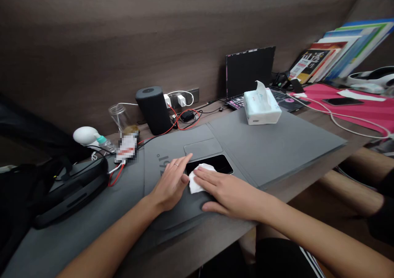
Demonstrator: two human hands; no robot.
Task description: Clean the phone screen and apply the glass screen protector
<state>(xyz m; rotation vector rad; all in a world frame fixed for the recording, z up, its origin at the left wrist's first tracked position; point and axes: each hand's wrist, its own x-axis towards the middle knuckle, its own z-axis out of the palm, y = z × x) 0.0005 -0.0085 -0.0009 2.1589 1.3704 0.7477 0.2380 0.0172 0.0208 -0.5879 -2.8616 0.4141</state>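
A black phone (217, 163) lies flat on the grey desk mat (277, 142), screen up. My right hand (226, 189) lies flat on a crumpled white tissue (197, 181), pressing it onto the phone's near-left part with fingers stretched out. My left hand (172, 181) rests on the mat at the phone's left end, fingers extended and touching its edge; a ring shows on one finger.
A white tissue pack (261, 105) stands on the mat behind. A dark speaker (153, 109), glass cup (118, 117), chargers with red and black cables (184, 118), laptop (250, 74), leaning books (338, 52), another phone on a pink mat (343, 101) and a black device (67, 187) surround it.
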